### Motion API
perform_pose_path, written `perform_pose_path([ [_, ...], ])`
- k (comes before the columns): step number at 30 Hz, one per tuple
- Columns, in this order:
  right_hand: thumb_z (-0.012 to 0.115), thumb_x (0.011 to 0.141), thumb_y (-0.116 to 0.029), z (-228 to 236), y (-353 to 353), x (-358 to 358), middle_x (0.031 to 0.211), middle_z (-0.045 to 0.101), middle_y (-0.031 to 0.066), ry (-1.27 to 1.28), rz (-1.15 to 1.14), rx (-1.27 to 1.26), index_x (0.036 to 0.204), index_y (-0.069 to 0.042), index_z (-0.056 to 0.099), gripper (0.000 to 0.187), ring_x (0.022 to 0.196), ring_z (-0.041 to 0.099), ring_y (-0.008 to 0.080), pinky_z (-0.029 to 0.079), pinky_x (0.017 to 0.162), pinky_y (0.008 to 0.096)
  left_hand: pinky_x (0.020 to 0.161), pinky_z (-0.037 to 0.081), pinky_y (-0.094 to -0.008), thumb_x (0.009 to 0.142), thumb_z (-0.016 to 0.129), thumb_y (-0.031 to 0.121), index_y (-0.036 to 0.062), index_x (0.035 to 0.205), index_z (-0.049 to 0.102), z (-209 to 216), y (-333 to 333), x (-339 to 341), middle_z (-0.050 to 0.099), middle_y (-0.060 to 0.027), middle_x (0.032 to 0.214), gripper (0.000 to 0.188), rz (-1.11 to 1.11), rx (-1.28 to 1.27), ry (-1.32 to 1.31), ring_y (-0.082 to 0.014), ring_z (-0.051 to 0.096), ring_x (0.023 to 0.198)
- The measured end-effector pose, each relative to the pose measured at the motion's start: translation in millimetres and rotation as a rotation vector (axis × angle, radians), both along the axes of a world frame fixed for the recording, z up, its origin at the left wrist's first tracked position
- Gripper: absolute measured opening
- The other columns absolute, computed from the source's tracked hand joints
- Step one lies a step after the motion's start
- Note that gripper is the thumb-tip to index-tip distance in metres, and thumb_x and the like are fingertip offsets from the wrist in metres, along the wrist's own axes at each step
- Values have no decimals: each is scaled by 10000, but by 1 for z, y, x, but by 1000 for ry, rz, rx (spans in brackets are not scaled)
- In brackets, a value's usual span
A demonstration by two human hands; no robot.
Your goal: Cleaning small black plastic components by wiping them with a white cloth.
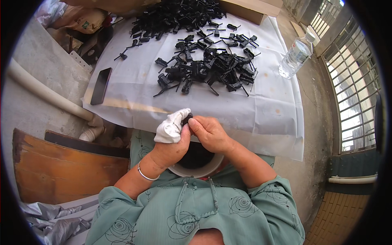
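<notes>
Above a round tub (217,162) in my lap, both hands meet around a small black plastic part (187,118). My left hand (173,139), with white cloth (169,125) over its fingers, grips the part from the left. From the other side, my right hand (212,134) is bare and pinches it between thumb and fingers. Most of the part is hidden by the fingers. Dark contents lie inside the tub, too dim to make out. Beyond my hands, a loose heap of black plastic parts (208,67) with thin rods sticking out lies on the sheeted table.
A larger heap of the black parts (175,18) covers the table's far end, beside a cardboard box (245,10). On the white-sheeted table (134,87) a phone (101,86) lies left and a water bottle (295,57) stands right. Wooden boards (65,169) lean at lower left.
</notes>
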State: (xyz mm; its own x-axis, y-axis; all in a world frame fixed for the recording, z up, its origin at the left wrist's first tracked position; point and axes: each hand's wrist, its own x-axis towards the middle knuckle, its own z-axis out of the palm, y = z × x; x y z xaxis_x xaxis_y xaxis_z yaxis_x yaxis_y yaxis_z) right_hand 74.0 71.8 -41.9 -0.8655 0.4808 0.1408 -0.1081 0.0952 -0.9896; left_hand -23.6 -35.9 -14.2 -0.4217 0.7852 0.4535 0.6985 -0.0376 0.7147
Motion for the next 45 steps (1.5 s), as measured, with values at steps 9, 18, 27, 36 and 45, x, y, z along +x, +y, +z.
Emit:
perform_pose_path([
  [9, 473, 931, -200, 7, 3, 0, 652, 585, 110, -19, -3, -17, 765, 27, 567, 297, 588, 526, 151, 446, 578, 310, 769, 485, -324, 780, 573, 10, -52, 1077, 538, 2, 2, 1, 602, -172, 963, 305, -20, 13, 14, -274, 608, 861],
  [18, 653, 789, -108, 18, 27, 16, 634, 542, 84, -43, -7, 503, 890, -32, 629, 128, 528, 491, 163, 402, 504, 283, 558, 393, -181, 904, 483, 41, 54, 1225, 365, 6, 5, -19, 528, -28, 891, 342, -245, -22, -988, -48, 439, 632],
  [27, 646, 824, -116, 30, 19, 14, 621, 475, 51, -93, -48, 254, 821, -22, 564, 125, 524, 420, 140, 374, 500, 271, 495, 315, -165, 878, 396, 77, 24, 1180, 393, 27, 0, -9, 487, -14, 876, 306, -369, -290, -865, -18, 367, 618],
  [36, 491, 927, -162, 31, 18, 14, 655, 520, 101, -132, 163, 401, 797, 2, 538, 214, 590, 465, 180, 414, 582, 300, 749, 427, -265, 842, 413, 29, 0, 1098, 451, 6, 3, -11, 511, -65, 914, 260, -203, -156, -287, -161, 499, 820],
  [45, 478, 925, -211, 2, 12, 8, 633, 521, 81, -7, 221, -85, 779, 15, 552, 279, 587, 457, 147, 422, 584, 309, 741, 469, -365, 817, 477, 56, -8, 1076, 464, 15, -1, -4, 575, -187, 926, 267, -234, -281, -254, -339, 580, 808],
])
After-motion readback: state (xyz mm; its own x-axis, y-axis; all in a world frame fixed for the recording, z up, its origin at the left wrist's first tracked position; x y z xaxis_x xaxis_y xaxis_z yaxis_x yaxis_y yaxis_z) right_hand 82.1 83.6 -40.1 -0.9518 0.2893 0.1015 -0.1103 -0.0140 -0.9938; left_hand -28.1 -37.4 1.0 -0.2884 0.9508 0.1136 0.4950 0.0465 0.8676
